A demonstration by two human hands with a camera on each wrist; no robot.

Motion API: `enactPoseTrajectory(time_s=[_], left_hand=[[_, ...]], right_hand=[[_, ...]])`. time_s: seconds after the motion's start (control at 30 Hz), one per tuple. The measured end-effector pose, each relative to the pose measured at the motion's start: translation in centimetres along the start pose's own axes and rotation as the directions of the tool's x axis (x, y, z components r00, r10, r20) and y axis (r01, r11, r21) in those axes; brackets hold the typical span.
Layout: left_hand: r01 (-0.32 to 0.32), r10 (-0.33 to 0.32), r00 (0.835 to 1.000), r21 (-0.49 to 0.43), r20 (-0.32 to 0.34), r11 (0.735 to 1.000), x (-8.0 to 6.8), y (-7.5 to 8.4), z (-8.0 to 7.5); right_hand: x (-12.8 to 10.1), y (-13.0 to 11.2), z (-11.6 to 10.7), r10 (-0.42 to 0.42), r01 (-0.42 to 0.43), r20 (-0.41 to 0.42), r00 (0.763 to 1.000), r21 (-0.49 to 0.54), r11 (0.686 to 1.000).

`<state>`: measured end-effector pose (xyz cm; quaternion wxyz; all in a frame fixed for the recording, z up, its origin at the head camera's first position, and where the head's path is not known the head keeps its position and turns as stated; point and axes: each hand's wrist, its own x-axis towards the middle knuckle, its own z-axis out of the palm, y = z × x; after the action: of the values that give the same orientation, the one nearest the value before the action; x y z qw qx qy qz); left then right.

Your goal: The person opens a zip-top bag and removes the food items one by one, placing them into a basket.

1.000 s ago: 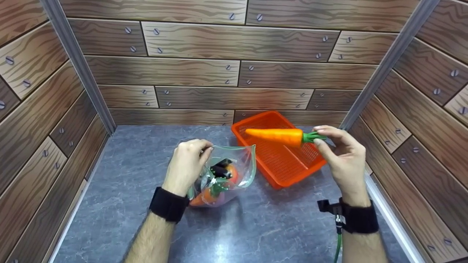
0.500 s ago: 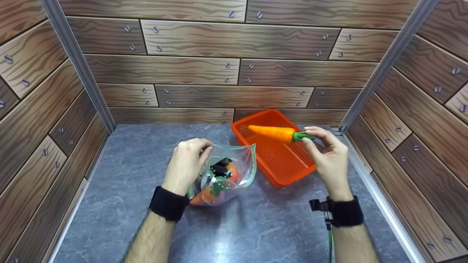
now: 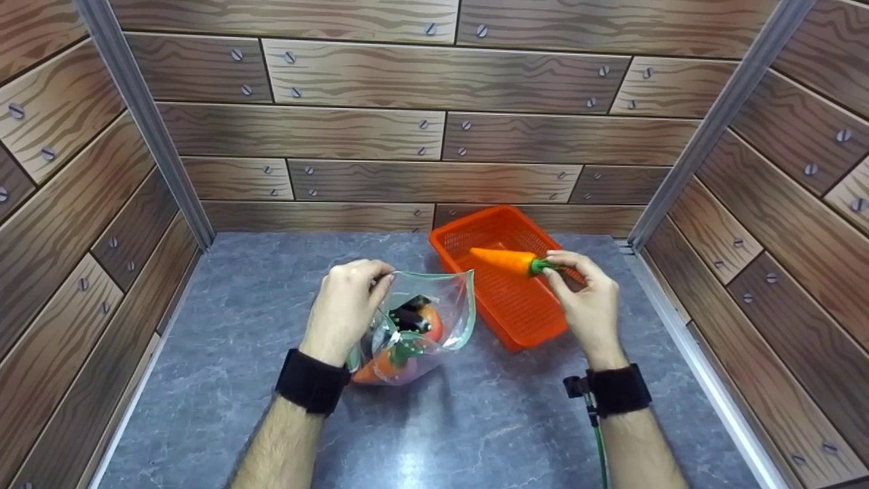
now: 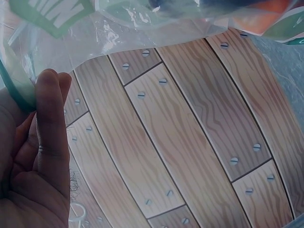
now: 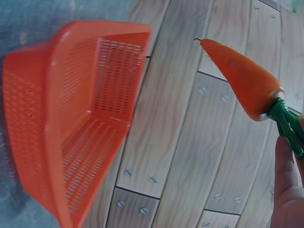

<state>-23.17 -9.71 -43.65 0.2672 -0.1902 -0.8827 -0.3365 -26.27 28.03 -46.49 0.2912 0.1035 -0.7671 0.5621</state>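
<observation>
Head view: the left hand (image 3: 347, 305) pinches the rim of a clear bag (image 3: 421, 326) that stands on the grey worktop (image 3: 475, 421), its mouth held wide. Inside the bag lie orange, red and dark items. The right hand (image 3: 587, 305) pinches a carrot (image 3: 502, 261) by its green top, holding it over the orange basket (image 3: 516, 319), tip pointing left. The basket sits just right of the bag, near the back wall.

Left wrist view: the fingers (image 4: 47, 123) curl against the bag's (image 4: 109, 28) edge, the plastic hanging above the wood-patterned wall.

Right wrist view: the carrot (image 5: 240, 78) is held by its stem at the fingertips (image 5: 285, 166), apart from the basket (image 5: 71, 118), which looks blurred.
</observation>
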Motion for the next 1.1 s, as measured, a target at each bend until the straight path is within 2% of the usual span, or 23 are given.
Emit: enactPoseTrajectory(time_s=[0.2,0.57,0.83,1.1], left_hand=[[0.009,-0.009,1.0,-0.005,0.001,1.0,0.0,0.1,0.2],[0.014,-0.014,1.0,-0.004,0.003,1.0,-0.1,0.1,0.2],[0.013,-0.013,1.0,-0.007,0.005,1.0,0.0,0.2,0.1],[0.013,-0.013,1.0,-0.004,0.005,1.0,-0.1,0.2,0.2]], right_hand=[[-0.3,1.9,0.4,0.043,-0.04,0.036,0.998,-0.093,0.995],[-1.1,5.3,0.6,0.135,-0.111,0.09,0.987,-0.233,0.966],[-1.7,6.8,0.9,0.207,-0.174,0.114,0.972,-0.25,0.953],[-2.0,8.0,1.1,0.235,-0.188,0.127,0.964,-0.298,0.936]])
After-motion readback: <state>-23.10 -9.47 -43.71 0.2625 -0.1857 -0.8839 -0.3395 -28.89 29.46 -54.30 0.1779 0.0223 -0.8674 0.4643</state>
